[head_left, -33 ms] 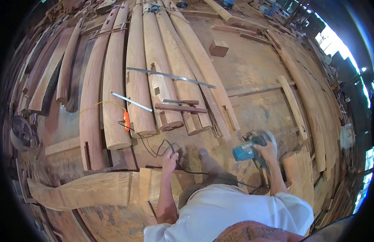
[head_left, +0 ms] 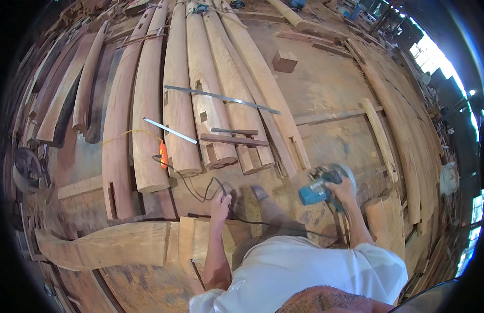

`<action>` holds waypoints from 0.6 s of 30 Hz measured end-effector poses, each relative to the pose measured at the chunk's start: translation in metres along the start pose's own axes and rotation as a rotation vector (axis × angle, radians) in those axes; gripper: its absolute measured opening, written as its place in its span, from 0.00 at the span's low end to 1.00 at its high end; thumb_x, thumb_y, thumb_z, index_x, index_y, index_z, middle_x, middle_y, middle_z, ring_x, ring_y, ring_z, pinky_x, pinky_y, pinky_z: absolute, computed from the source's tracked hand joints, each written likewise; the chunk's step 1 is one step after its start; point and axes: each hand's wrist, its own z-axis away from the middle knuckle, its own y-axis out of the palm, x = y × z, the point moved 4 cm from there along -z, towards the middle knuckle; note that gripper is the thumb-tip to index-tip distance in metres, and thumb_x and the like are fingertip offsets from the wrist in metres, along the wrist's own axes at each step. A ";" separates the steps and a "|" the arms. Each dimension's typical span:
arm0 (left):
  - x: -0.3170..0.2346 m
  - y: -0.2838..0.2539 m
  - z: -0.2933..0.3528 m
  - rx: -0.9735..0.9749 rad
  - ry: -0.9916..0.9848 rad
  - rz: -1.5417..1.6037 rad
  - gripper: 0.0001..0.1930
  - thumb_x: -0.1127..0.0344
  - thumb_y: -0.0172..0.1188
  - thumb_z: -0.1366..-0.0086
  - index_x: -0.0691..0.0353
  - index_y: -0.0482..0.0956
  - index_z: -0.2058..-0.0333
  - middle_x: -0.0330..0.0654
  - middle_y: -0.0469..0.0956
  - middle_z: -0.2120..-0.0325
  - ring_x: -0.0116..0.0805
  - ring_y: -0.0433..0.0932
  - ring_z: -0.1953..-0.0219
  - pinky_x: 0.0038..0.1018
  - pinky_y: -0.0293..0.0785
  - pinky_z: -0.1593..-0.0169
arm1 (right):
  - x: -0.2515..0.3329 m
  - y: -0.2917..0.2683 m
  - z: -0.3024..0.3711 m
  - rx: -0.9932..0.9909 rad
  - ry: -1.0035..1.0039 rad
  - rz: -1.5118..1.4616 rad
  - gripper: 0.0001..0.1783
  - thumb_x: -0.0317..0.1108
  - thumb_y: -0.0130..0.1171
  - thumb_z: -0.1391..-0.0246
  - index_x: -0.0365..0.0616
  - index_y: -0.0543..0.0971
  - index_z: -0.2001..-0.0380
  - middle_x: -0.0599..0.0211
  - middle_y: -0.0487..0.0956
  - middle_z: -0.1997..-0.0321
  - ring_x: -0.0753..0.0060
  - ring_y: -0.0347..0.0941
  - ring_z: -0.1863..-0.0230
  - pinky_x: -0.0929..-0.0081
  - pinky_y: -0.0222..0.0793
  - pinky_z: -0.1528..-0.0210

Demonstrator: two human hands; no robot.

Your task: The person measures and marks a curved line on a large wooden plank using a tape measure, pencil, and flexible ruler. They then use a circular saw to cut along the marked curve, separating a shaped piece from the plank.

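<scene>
My right hand (head_left: 343, 189) is wrapped round the handle of a teal circular saw (head_left: 313, 194), held off to the right above the ground. The saw's round guard shows beside my fingers. In front of my body, my left hand (head_left: 220, 208) is closed on a black power cord (head_left: 252, 223). From there the cord loops leftward to an orange extension socket (head_left: 164, 155) lying by the log ends, and its other stretch runs right across my leg. A yellow cord leads away from the socket.
Long pale timber posts (head_left: 178, 115) with mortises lie side by side ahead. A metal straightedge (head_left: 221, 97), a light-coloured rule (head_left: 170, 131) and dark wood strips (head_left: 234, 140) rest across them. A curved beam (head_left: 106, 246) lies near left, a wood block (head_left: 285, 61) farther off, planks (head_left: 393, 125) at right.
The saw in my right hand has shifted slightly left and turned a little. My foot and lower leg have moved slightly left and forward. My left hand stays closed on the cord.
</scene>
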 end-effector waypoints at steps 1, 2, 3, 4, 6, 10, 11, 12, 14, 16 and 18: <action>-0.008 0.008 -0.011 -0.049 0.001 0.050 0.20 0.61 0.61 0.25 0.63 0.79 0.39 0.27 0.72 0.72 0.18 0.67 0.73 0.21 0.64 0.69 | 0.016 0.011 -0.033 0.058 -0.005 0.080 0.19 0.35 0.76 0.48 0.37 0.86 0.56 0.67 0.80 0.77 0.78 0.73 0.81 0.70 0.65 0.79; -0.020 0.020 -0.021 -0.100 0.003 0.096 0.17 0.60 0.62 0.25 0.62 0.81 0.44 0.27 0.72 0.72 0.18 0.67 0.72 0.21 0.64 0.67 | 0.038 0.023 -0.064 0.127 0.003 0.139 0.22 0.36 0.76 0.48 0.36 0.85 0.53 0.61 0.83 0.72 0.72 0.78 0.75 0.67 0.71 0.72; -0.028 0.025 -0.033 -0.161 0.010 0.137 0.14 0.60 0.62 0.25 0.61 0.82 0.48 0.27 0.72 0.73 0.18 0.67 0.71 0.22 0.64 0.66 | 0.058 0.040 -0.096 0.202 0.002 0.193 0.25 0.38 0.77 0.48 0.36 0.85 0.50 0.56 0.86 0.67 0.66 0.83 0.69 0.65 0.76 0.66; -0.025 0.029 -0.048 -0.161 -0.028 0.127 0.15 0.59 0.62 0.25 0.62 0.82 0.47 0.27 0.72 0.73 0.18 0.68 0.71 0.21 0.65 0.66 | 0.067 0.060 -0.132 0.219 -0.114 0.246 0.28 0.40 0.76 0.48 0.36 0.84 0.47 0.52 0.86 0.62 0.61 0.84 0.62 0.63 0.77 0.59; -0.025 0.043 -0.086 -0.174 -0.098 0.125 0.17 0.59 0.62 0.24 0.63 0.81 0.44 0.28 0.72 0.73 0.18 0.69 0.70 0.21 0.66 0.65 | 0.094 0.104 -0.208 0.269 -0.364 0.365 0.32 0.42 0.76 0.48 0.36 0.82 0.43 0.47 0.86 0.51 0.52 0.82 0.48 0.58 0.76 0.44; -0.002 0.071 -0.107 -0.299 -0.279 0.265 0.29 0.55 0.62 0.24 0.67 0.73 0.32 0.42 0.82 0.56 0.27 0.81 0.57 0.25 0.79 0.54 | 0.111 0.182 -0.366 0.437 -0.568 0.452 0.36 0.44 0.76 0.49 0.43 0.80 0.38 0.45 0.84 0.41 0.45 0.80 0.38 0.55 0.73 0.34; 0.015 0.066 -0.088 -0.389 -0.273 0.226 0.29 0.55 0.62 0.24 0.67 0.73 0.32 0.43 0.82 0.54 0.28 0.81 0.56 0.26 0.79 0.53 | 0.136 0.203 -0.383 0.477 -0.656 0.429 0.34 0.43 0.77 0.51 0.47 0.82 0.41 0.45 0.84 0.42 0.43 0.80 0.40 0.53 0.75 0.38; 0.043 0.062 -0.078 -0.471 -0.245 0.191 0.29 0.55 0.62 0.24 0.67 0.73 0.32 0.44 0.82 0.52 0.29 0.81 0.55 0.27 0.79 0.52 | 0.163 0.225 -0.393 0.534 -0.728 0.482 0.32 0.42 0.77 0.51 0.47 0.82 0.42 0.45 0.84 0.43 0.42 0.81 0.42 0.52 0.75 0.39; 0.094 0.063 -0.046 -0.644 -0.327 0.200 0.29 0.55 0.60 0.23 0.68 0.73 0.32 0.46 0.83 0.50 0.32 0.81 0.54 0.30 0.79 0.52 | 0.185 0.269 -0.430 0.562 -0.877 0.536 0.30 0.39 0.76 0.51 0.48 0.83 0.44 0.46 0.84 0.46 0.40 0.80 0.44 0.49 0.76 0.42; 0.123 0.076 0.008 -0.744 -0.533 0.245 0.27 0.55 0.60 0.23 0.69 0.74 0.34 0.45 0.83 0.50 0.33 0.81 0.54 0.30 0.80 0.51 | 0.198 0.306 -0.470 0.571 -1.021 0.556 0.28 0.37 0.76 0.51 0.47 0.83 0.45 0.48 0.85 0.49 0.39 0.80 0.46 0.49 0.76 0.45; 0.156 0.098 0.072 -0.874 -0.613 0.257 0.21 0.57 0.60 0.23 0.67 0.78 0.41 0.43 0.82 0.59 0.30 0.80 0.61 0.28 0.80 0.57 | 0.226 0.347 -0.493 0.615 -1.179 0.569 0.27 0.34 0.76 0.52 0.44 0.82 0.47 0.50 0.85 0.53 0.39 0.81 0.49 0.50 0.76 0.47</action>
